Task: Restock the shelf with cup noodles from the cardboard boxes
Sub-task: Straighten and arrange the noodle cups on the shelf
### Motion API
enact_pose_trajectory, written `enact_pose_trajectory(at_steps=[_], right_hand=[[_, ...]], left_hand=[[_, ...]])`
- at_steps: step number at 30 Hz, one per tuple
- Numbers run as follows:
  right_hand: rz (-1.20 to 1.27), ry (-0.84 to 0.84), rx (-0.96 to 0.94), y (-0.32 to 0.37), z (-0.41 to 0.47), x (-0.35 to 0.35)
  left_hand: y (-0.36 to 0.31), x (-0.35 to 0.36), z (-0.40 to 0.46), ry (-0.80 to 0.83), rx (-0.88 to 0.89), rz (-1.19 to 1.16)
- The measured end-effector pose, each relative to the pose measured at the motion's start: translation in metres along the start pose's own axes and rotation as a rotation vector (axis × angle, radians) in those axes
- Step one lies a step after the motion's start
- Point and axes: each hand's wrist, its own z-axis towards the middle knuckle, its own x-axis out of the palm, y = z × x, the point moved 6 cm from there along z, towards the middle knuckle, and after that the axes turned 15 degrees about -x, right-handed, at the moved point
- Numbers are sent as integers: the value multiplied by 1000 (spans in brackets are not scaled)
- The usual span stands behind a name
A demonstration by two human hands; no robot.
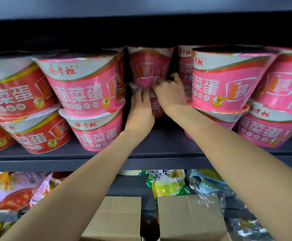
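Deep in the shelf (159, 152) gap, both hands meet at a pink cup (149, 70) stacked on another. The left hand (140, 108) touches its base with nearly straight fingers, while the right hand (169, 94) curls around its lower side. The lower cup is mostly hidden behind them.

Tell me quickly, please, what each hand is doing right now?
Left hand: fingers touch the lower back cup.
Right hand: fingers curled on the upper back cup.
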Motion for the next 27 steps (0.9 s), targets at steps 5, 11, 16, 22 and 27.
enact_pose_trajectory(at_steps=[5, 11, 16, 22, 27], right_hand=[[-27, 22, 161, -18, -13, -1], [53, 40, 221, -22, -14, -2], [103, 45, 237, -26, -8, 3], [436, -245, 282, -30, -8, -1], [878, -317, 437, -42, 6, -7]], left_hand=[[-8, 13, 24, -92, 130, 435], [-6, 20, 30, -57, 221, 537], [-2, 27, 33, 12, 184, 394], [-3, 8, 25, -4, -75, -150], [-11, -18, 49, -96, -360, -459]])
